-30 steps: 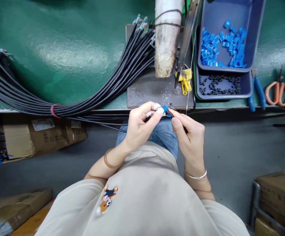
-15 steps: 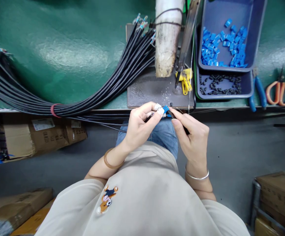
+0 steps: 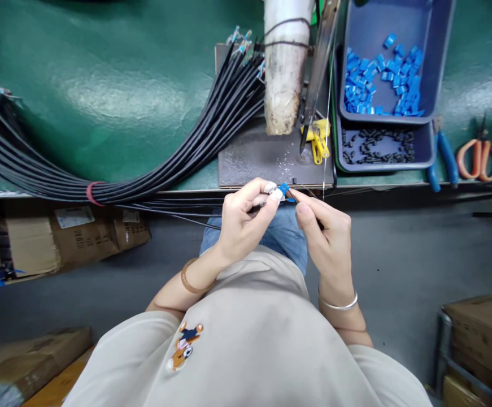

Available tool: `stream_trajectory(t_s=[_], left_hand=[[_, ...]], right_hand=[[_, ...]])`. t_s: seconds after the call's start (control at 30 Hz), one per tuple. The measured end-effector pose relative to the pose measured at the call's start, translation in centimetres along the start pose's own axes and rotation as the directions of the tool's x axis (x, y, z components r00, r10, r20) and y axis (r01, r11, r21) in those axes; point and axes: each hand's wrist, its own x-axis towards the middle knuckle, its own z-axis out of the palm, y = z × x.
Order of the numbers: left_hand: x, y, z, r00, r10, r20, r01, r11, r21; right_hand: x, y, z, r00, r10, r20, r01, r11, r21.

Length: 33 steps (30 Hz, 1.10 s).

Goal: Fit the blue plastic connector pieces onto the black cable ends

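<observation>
My left hand (image 3: 242, 223) pinches a small blue plastic connector (image 3: 284, 189) between thumb and forefinger, just off the bench's front edge. White wrapping covers the tips of those two fingers. My right hand (image 3: 327, 234) is closed around a slim dark tool (image 3: 295, 198), mostly hidden in the fingers, its end close against the connector. I cannot tell its exact kind. A second bit of blue shows just below the connector. Black cables (image 3: 178, 203) run from the left towards my left hand.
A thick bundle of black cables (image 3: 144, 186), tied with a red band, lies on the green bench. At right stand a bin of blue connectors (image 3: 434, 68) and a bin of black pieces (image 3: 381, 168). Nearby lie a yellow stripper (image 3: 321, 144), blue-handled pliers (image 3: 448, 159) and orange-handled scissors (image 3: 478, 161).
My right hand has shifted slightly left, closer to the connector. The left hand keeps its pinch. The whole view has moved a little.
</observation>
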Motion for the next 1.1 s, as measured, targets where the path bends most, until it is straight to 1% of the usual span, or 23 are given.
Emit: stream_trajectory(t_s=[0.1,0.23,0.4,0.57,0.67,0.83,1.1], left_hand=[[0.0,0.2,0.0,1.0,-0.028,0.003,0.028,1.0,-0.005],[0.2,0.5,0.0,0.998,-0.07,0.007,0.07,0.997,-0.04],[0.5,0.9,-0.1,0.993,-0.112,0.038,0.115,0.991,-0.071],[0.7,1.2,-0.2,0.993,-0.111,0.044,0.113,0.992,-0.057],[0.7,1.2,-0.2,0.993,-0.109,0.048,0.112,0.992,-0.054],[0.7,1.2,-0.1,0.993,-0.106,0.048,0.108,0.993,-0.053],[0.8,1.2,0.0,0.995,-0.086,0.039,0.088,0.996,-0.03]], right_hand=[[0.0,-0.1,-0.1,1.0,-0.026,-0.015,0.025,0.998,-0.049],[-0.2,-0.1,-0.6,0.995,-0.096,-0.039,0.089,0.983,-0.158],[-0.3,0.1,-1.1,0.984,-0.175,0.046,0.18,0.926,-0.332],[-0.2,0.4,-1.2,0.966,-0.25,0.069,0.252,0.84,-0.48],[-0.2,0.6,-1.1,0.964,-0.256,0.07,0.257,0.83,-0.496],[-0.2,0.7,-0.9,0.971,-0.233,0.051,0.229,0.851,-0.473],[-0.3,0.6,-0.7,0.973,-0.223,0.064,0.225,0.839,-0.495]])
